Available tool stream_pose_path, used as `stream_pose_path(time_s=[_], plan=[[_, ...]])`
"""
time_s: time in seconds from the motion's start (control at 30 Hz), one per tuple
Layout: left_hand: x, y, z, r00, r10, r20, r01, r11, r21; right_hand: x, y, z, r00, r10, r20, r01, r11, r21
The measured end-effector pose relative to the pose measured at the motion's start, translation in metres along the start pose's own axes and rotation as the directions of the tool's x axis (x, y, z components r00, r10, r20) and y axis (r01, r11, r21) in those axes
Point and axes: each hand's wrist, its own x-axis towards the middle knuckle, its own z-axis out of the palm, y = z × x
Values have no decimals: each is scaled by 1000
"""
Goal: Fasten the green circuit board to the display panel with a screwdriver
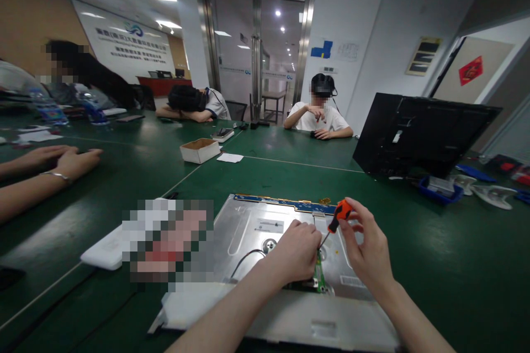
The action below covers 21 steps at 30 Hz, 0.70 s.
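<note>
A silver display panel (244, 226) lies back side up on the table before me, with a white frame edge along its near side. My right hand (370, 248) pinches the orange and black handle of a screwdriver (342, 214), its shaft slanting down and left. My left hand (296, 248) is closed near the screwdriver's lower end; whatever its fingers hold is hidden. Beside that hand, a green circuit board (319, 276) shows on the panel, partly covered. A blue board strip (298, 205) runs along the panel's far edge.
Left of the panel are a white power bank-like block (103, 248) and a blurred-out item. Farther off stand a small open box (200, 150) and a large black screen (422, 135). A blue tray (441, 190) holds parts. Other people sit around the green table (464, 265).
</note>
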Motion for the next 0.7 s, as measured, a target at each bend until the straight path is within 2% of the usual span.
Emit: stream_pose_path(time_s=[0.27,0.4,0.7], plan=[[2,-1,2,1000,2,5,-2,1000,12,-2,1,2,997,36,-75,-30,996,84],[2,-1,5,1000,1,-4,-1,1000,20,-2,-1,3,998,21,-63,-15,995,100],[3,-2,7,999,17,-40,-16,1000,21,5,-3,-3,995,-97,9,98,995,-29]])
